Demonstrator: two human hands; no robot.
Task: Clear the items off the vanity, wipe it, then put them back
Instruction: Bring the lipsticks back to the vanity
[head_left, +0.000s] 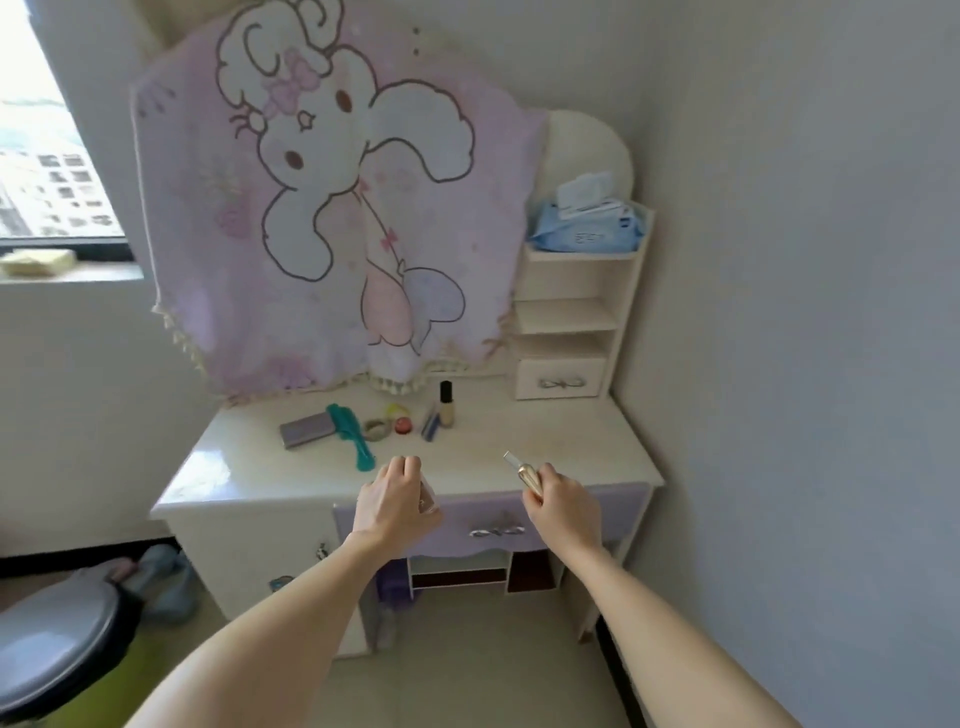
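1. I see the cream-white glossy vanity desk (545, 447) below me, with both my bare arms reaching over its front edge.
2. My left hand (395, 499) has its grip curled round a small clear glass bottle (428, 500), mostly hidden behind the fingers, held just above the front edge of the desk.
3. My right hand (563, 501) has its grip closed round a slim gold tube with a clear cap (524, 472); the capped end sticks out up and to the left, over the desk top.
4. Toward the back of the desk lie, left to right: a flat grey rectangular palette (305, 429), a teal plastic comb (352, 430) just beside it, a coiled greenish hair tie (376, 429), a small round red pot (402, 424), a blue pencil-like stick (429, 427), and an upright beige foundation bottle with a black cap (446, 406).
5. A pink cloth printed with a white cartoon rabbit (332, 208) hangs behind the desk.
6. On the right a small cream shelf unit (571, 317) stands on the desk, with a blue pack of wipes (587, 228) on top.
7. A grey round stool (52, 639) shows at lower left.
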